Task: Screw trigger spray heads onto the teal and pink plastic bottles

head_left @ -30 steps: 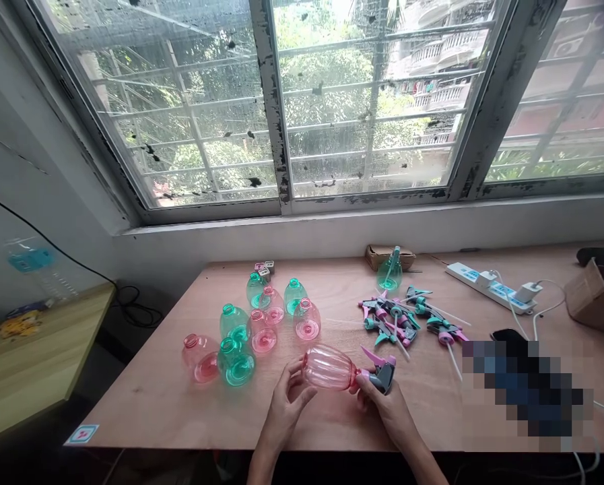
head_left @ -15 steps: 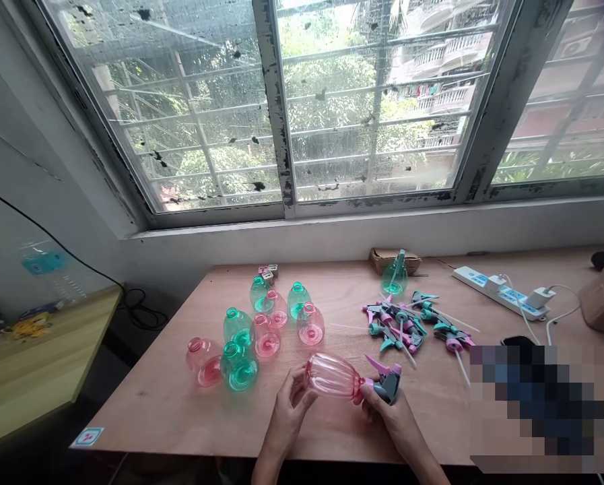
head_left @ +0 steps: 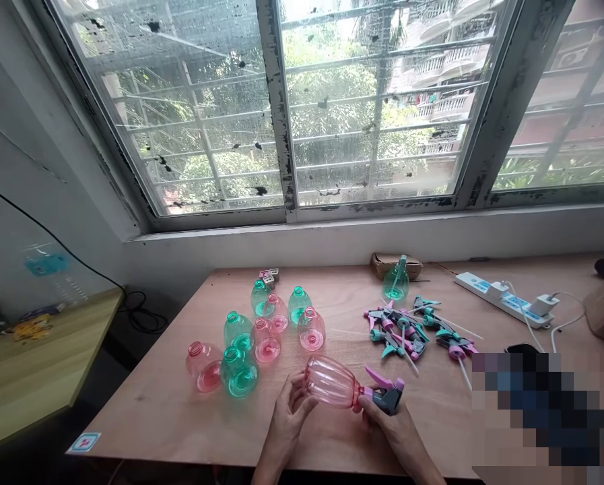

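A clear pink spray bottle point(head_left: 332, 382) lies sideways between my two hands over the table's front part. Round its base end, at the left, my left hand point(head_left: 291, 411) is closed. Its neck points right and carries a grey and pink trigger spray head point(head_left: 385, 394). The fingers of my right hand point(head_left: 385, 421) pinch the pink collar where head and bottle meet. To the left stand several open-necked bottles without heads, among them a green bottle point(head_left: 240, 372) and a pink bottle point(head_left: 310, 330). A pile of loose spray heads point(head_left: 397, 330) with tubes lies beyond my right hand.
A green bottle with a spray head point(head_left: 396, 283) stands before a cardboard box point(head_left: 380, 265) at the back. A white power strip point(head_left: 504, 300) with plugs and cables lies at the right. Small cubes point(head_left: 269, 277) sit at the back left. A blurred patch covers the right front.
Both hands keep hold of the pink bottle in nearly the same place. The spray head has turned slightly at the neck. The whole view has shifted a little.
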A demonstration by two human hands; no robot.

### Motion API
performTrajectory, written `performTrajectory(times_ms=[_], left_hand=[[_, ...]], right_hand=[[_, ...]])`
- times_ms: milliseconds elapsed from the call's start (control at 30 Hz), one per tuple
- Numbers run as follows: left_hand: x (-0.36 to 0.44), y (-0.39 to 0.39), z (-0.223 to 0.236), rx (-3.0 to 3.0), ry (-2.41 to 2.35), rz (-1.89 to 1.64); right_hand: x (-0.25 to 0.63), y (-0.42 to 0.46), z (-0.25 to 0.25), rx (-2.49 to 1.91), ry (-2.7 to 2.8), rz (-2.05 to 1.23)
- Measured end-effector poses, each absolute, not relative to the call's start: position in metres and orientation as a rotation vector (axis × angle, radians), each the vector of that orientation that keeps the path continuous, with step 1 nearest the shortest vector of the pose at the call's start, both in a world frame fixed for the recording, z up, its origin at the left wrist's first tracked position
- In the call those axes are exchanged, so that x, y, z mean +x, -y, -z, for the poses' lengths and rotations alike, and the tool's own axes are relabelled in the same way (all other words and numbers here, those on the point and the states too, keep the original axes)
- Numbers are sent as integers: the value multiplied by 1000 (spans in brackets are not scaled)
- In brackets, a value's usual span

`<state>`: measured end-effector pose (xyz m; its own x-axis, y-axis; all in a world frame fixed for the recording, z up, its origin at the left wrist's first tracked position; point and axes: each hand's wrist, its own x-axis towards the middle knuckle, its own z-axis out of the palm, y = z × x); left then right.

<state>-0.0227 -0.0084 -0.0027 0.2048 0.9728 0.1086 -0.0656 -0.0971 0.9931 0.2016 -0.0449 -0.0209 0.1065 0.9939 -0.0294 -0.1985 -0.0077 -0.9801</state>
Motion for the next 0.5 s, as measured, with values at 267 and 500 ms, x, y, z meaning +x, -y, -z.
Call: performTrajectory(times_ms=[267, 500], left_hand=[[-22, 14, 10, 1401, -963, -1159], [-22, 17, 0, 1286, -898, -1217]], right_hand=[[202, 41, 31, -1060, 806, -1282], [202, 48, 25, -1178, 826, -1204]])
